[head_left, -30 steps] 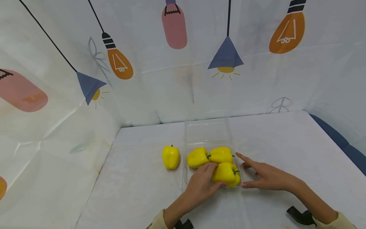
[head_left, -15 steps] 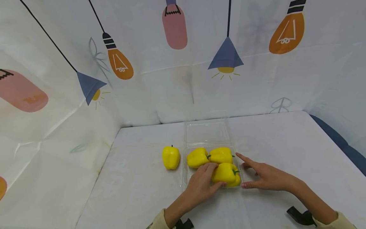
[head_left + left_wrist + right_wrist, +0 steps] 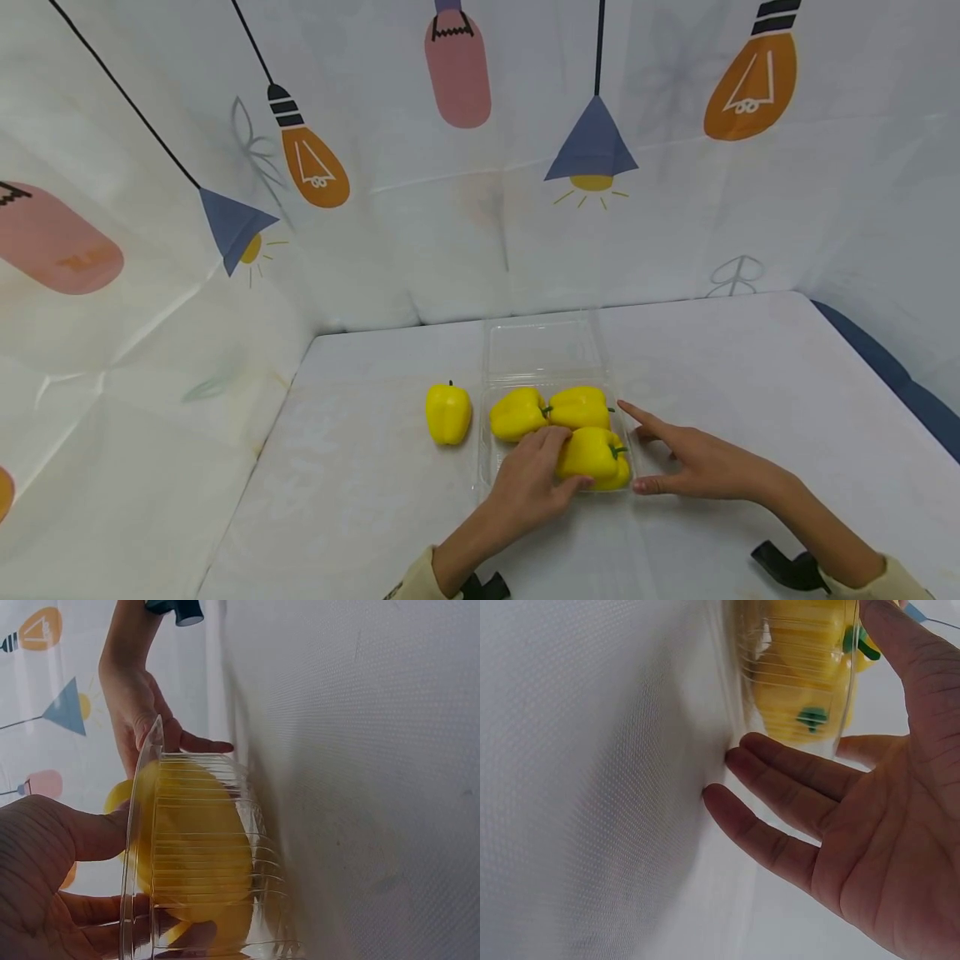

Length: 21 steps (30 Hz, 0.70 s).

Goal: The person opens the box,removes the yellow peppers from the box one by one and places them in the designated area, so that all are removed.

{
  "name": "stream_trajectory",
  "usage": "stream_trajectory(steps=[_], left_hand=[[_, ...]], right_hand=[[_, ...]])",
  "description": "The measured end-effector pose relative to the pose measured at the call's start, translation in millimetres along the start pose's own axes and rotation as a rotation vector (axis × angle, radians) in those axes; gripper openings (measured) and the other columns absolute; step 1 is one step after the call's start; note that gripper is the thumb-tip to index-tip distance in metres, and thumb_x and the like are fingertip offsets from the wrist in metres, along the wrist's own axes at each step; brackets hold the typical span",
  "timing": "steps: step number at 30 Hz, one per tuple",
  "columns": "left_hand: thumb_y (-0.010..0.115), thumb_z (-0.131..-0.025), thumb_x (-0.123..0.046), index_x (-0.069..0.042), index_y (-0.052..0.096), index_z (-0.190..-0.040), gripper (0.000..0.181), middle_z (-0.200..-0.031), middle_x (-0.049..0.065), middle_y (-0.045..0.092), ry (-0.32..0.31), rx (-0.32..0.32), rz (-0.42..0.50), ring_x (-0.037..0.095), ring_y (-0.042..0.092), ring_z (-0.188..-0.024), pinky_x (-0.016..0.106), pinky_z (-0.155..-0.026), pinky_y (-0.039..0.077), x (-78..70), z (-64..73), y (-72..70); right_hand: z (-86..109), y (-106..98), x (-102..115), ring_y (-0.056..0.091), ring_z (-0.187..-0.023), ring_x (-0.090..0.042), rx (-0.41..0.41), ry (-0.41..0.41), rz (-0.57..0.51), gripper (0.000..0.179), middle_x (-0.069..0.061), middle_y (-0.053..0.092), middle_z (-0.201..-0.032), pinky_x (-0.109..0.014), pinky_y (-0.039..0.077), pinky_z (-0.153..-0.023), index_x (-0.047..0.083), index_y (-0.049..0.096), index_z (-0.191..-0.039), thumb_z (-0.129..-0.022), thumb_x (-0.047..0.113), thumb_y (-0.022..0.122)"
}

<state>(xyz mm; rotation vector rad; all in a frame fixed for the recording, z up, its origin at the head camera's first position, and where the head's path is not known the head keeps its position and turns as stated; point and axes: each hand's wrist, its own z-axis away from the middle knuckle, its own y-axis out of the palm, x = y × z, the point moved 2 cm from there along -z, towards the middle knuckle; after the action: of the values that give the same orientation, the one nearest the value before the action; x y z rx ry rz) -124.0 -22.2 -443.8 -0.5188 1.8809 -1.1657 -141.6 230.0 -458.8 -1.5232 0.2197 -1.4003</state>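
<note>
A clear plastic clamshell box (image 3: 489, 467) lies on the table with its lid (image 3: 543, 346) folded back. Inside it, two yellow bell peppers (image 3: 517, 414) sit at the back. My left hand (image 3: 522, 483) grips a third yellow bell pepper (image 3: 588, 454) at the box's front right, thumb on the near side and fingers behind. In the left wrist view its fingers reach in over the rim. Spread along the box's right wall is my right hand (image 3: 697, 460), fingers fairly straight; in the right wrist view some fingertips (image 3: 716, 795) rest at the table surface.
Another yellow bell pepper (image 3: 448, 413) stands on the white table (image 3: 360, 500), left of the box. A white sheet (image 3: 420, 242) printed with lamps hangs behind and at the left. Something dark blue (image 3: 877, 350) shows past the table's right edge.
</note>
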Motion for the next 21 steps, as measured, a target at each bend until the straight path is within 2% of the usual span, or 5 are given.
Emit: stream_trajectory(steps=[8, 13, 21], left_hand=[[0.062, -0.086, -0.047, -0.013, 0.048, -0.126, 0.055, -0.119, -0.003, 0.057, 0.018, -0.008, -0.002, 0.009, 0.053, -0.101, 0.023, -0.091, 0.044, 0.9, 0.4, -1.2], [0.062, -0.087, -0.046, -0.012, 0.047, -0.126, 0.054, -0.120, -0.003, 0.057, 0.009, -0.006, 0.000, 0.009, 0.053, -0.100, 0.023, -0.089, 0.044, 1.4, -0.2, -1.0], [0.063, -0.087, -0.045, -0.011, 0.050, -0.127, 0.054, -0.115, -0.003, 0.060, -0.072, 0.015, 0.129, 0.008, 0.056, -0.102, 0.024, -0.091, 0.046, 2.9, -2.4, -9.7]], right_hand=[[-0.7, -0.6, 1.3, 0.053, -0.114, -0.031, 0.003, -0.003, -0.012, 0.097, -0.011, 0.054, -0.128, -0.049, 0.050, -0.083, 0.029, 0.009, -0.152, -0.079, 0.051, 0.069], [-0.9, -1.8, 3.0, 0.052, -0.114, -0.032, 0.012, -0.003, -0.035, 0.097, -0.012, 0.054, -0.129, -0.049, 0.050, -0.083, 0.027, 0.009, -0.152, -0.080, 0.049, 0.070], [-0.2, -3.1, 3.1, 0.052, -0.113, -0.029, 0.011, -0.021, -0.023, 0.099, -0.010, 0.054, -0.128, -0.045, 0.051, -0.081, 0.027, 0.006, -0.152, -0.079, 0.050, 0.069]])
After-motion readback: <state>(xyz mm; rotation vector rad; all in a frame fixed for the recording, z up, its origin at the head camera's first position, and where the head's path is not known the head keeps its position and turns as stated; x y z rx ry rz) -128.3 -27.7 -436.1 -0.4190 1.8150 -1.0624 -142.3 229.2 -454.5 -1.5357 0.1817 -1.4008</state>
